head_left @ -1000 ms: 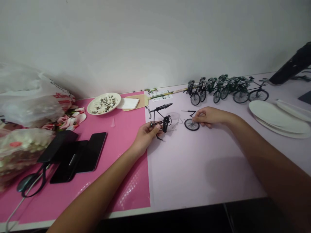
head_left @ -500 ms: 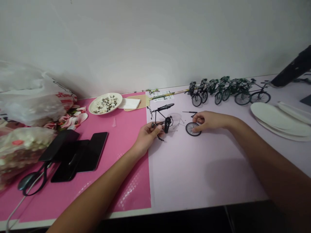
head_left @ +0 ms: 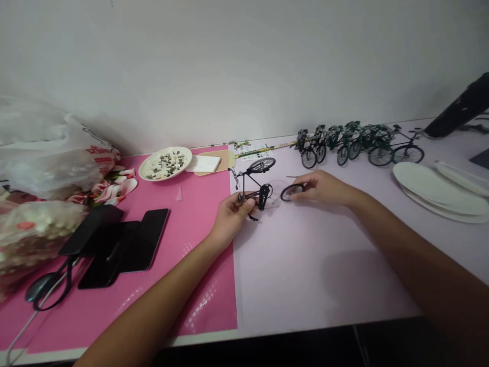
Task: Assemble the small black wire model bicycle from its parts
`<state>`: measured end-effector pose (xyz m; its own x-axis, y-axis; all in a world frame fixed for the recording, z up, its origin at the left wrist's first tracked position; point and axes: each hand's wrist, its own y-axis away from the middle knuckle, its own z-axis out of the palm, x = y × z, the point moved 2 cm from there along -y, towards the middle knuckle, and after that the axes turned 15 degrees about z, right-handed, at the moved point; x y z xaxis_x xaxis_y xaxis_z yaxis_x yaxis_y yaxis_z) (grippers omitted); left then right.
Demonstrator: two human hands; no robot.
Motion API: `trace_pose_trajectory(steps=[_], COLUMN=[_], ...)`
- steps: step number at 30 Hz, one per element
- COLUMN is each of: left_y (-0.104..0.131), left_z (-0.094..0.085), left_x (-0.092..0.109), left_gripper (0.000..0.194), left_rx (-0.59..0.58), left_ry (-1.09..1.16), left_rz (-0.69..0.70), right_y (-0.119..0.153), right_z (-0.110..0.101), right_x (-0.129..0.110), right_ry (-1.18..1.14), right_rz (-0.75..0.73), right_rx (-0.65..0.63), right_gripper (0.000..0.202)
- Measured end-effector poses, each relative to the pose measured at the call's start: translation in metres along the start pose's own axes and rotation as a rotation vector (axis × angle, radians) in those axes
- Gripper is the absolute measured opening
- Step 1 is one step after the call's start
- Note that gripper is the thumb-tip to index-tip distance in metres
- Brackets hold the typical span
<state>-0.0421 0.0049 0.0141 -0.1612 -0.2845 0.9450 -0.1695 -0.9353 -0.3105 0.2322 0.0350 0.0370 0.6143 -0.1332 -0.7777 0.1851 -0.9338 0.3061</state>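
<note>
My left hand (head_left: 234, 216) grips the seat end of a black miniature bicycle frame (head_left: 252, 184), which lies on its side above the table. One spoked wheel shows at the frame's far end, beside silver handlebars (head_left: 235, 176). Between the thumb and fingers of my right hand (head_left: 319, 188) is a loose black wheel (head_left: 292, 192), tilted and a short way right of the frame. Behind the right fingers a thin dark part (head_left: 292, 177) lies on the table, mostly hidden. A clear plastic piece (head_left: 278, 186) rests between the frame and the loose wheel.
Several finished miniature bicycles (head_left: 355, 141) stand along the wall. White plates (head_left: 439, 191) lie at right. On the pink mat are a plate of small parts (head_left: 166, 163), phones (head_left: 143, 242), a black box (head_left: 93, 229) and plastic bags (head_left: 42, 153).
My right hand has lifted the loose wheel off the table and moved it left, tilting it flatter. The bicycle frame has turned a little in my left hand, so its attached wheel shows more of its face.
</note>
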Motion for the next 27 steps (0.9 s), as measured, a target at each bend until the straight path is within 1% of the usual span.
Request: trace_pose_trajectory(steps=[3, 4, 7, 10, 12, 15, 20, 27], left_y=[0.001, 0.002, 0.006, 0.01, 0.013, 0.015, 0.01, 0.006], left_z=[0.001, 0.002, 0.004, 0.007, 0.009, 0.009, 0.005, 0.003], left_x=[0.002, 0.003, 0.007, 0.012, 0.015, 0.016, 0.008, 0.001], left_gripper=[0.044, 0.043, 0.035, 0.027, 0.024, 0.023, 0.035, 0.043], left_rx=[0.021, 0.029, 0.046, 0.042, 0.038, 0.06, 0.093, 0.079], left_ry=[-0.033, -0.044, -0.081, -0.12, -0.14, -0.151, -0.088, 0.0], left_rz=[0.058, 0.079, 0.14, 0.18, 0.195, 0.198, 0.147, 0.045], right_y=[-0.002, -0.003, -0.002, 0.0, 0.001, -0.001, -0.005, -0.013], right_z=[0.014, 0.019, 0.031, 0.037, 0.039, 0.041, 0.042, 0.052], right_x=[-0.003, -0.004, -0.005, -0.006, -0.007, -0.008, -0.005, 0.001], right_ry=[-0.189, -0.218, -0.233, -0.243, -0.256, -0.295, -0.412, -0.478], right_rz=[-0.11, -0.133, -0.18, -0.197, -0.203, -0.213, -0.181, -0.101], right_rx=[0.167, 0.197, 0.242, 0.278, 0.269, 0.234, 0.163, 0.068], right_gripper=[0.036, 0.033, 0.022, 0.013, 0.013, 0.024, 0.041, 0.044])
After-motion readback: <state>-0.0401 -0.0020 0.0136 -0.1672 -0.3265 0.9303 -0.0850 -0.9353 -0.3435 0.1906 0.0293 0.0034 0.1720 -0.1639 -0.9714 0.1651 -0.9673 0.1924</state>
